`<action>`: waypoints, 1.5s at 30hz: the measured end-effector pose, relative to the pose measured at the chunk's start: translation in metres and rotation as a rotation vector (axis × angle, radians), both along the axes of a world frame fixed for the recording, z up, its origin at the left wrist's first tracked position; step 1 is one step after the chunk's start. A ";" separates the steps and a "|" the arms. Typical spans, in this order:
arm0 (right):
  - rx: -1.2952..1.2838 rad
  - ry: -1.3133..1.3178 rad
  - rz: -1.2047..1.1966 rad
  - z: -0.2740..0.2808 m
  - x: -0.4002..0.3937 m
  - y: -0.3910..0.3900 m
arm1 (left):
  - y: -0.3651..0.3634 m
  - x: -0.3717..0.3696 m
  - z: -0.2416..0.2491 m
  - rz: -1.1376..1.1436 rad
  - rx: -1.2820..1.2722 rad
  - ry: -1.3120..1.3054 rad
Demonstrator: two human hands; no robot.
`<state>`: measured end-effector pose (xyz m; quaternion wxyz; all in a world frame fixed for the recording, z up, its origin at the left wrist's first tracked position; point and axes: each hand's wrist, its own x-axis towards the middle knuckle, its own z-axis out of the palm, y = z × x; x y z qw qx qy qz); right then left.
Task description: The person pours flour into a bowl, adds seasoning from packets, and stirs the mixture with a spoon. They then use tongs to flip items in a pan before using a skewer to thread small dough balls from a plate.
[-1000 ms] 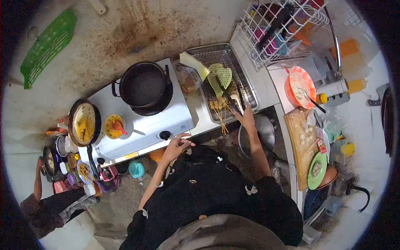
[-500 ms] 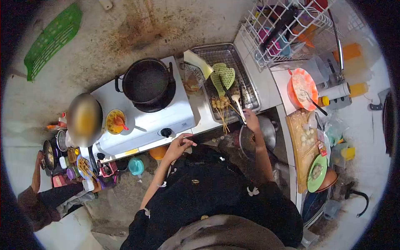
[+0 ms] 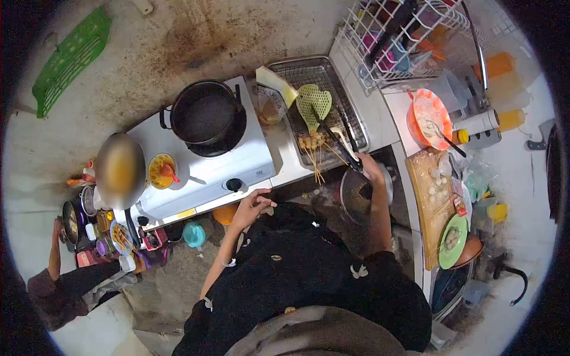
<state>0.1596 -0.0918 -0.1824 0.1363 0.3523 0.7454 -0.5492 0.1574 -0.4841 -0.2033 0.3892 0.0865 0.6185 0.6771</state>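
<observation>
My right hand [image 3: 371,168] is closed around the handle end of black-and-white tongs [image 3: 345,145], above the front of a metal rack tray [image 3: 360,121]. The arms of the tongs reach into the tray, beside a pale green perforated scoop [image 3: 313,102]. Skewered balls [image 3: 310,141] lie at the tray's front, their sticks poking over the edge. My left hand [image 3: 252,209] hovers at the stove's front edge, fingers loosely bent and apart, holding nothing. A dark pot [image 3: 203,115] stands on the white stove [image 3: 208,178].
An orange bowl of batter [image 3: 428,110] stands at right, above a wooden board [image 3: 423,196] and a green plate [image 3: 454,249]. A yellow-sauce bowl [image 3: 159,172] sits on the stove's left. At far left another person's arm [image 3: 54,249] reaches a pan [image 3: 72,222].
My right hand has closed on the tongs and lifted their handle end slightly up and right. My left hand has hardly moved.
</observation>
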 end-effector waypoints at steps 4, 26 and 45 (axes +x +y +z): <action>-0.337 0.117 -0.137 -0.047 0.016 0.035 | 0.003 0.002 -0.002 0.014 0.027 0.015; -0.165 0.303 0.182 0.090 0.067 -0.089 | 0.049 -0.009 0.070 -0.081 0.268 0.088; -0.167 0.627 0.951 0.083 0.004 -0.378 | -0.124 0.015 0.091 0.504 0.072 0.440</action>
